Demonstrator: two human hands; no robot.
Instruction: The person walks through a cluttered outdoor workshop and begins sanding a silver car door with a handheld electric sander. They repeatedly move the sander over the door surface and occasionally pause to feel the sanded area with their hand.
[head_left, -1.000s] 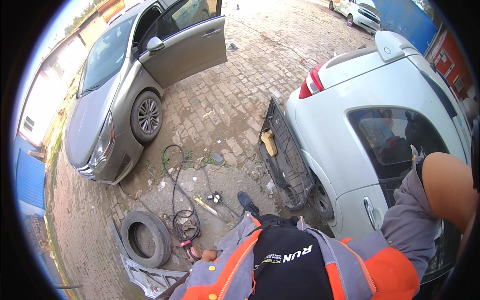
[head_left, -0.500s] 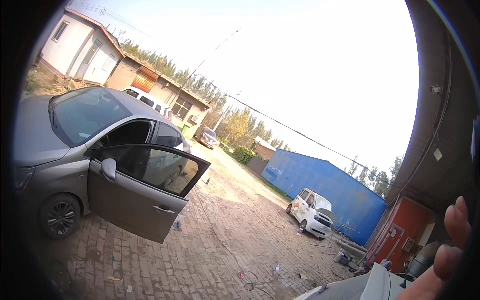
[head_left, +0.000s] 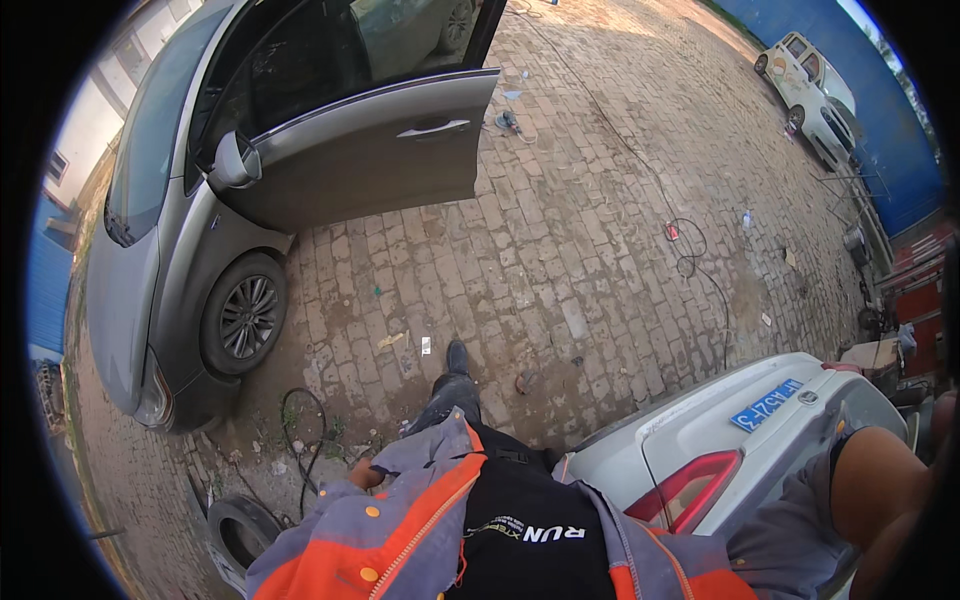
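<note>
My left hand [head_left: 366,474] hangs low beside my grey and orange jacket, its cuff covering part of it; its fingers are too small to make out. Nothing shows in it. At the right edge my bare right forearm [head_left: 880,480] is raised, with the sleeve up at the elbow. My right hand [head_left: 943,415] is dark and cut off by the picture's rim, so its fingers cannot be read. Under that arm stands the rear of a white car [head_left: 690,415] with a red tail light [head_left: 690,492]. A grey car [head_left: 180,250] stands ahead on the left, its door [head_left: 380,150] swung out.
A corded power tool [head_left: 508,122] lies on the brick paving beyond the door. A long cable [head_left: 640,155] crosses the ground, with a red piece [head_left: 672,232] by its loop. A black hose [head_left: 318,440] and a tire [head_left: 243,530] lie at lower left. A small white van [head_left: 810,95] stands far right.
The view has tipped down from the yard and sky to the ground and my body. My right hand has shifted up against the right rim; my left hand has come into view.
</note>
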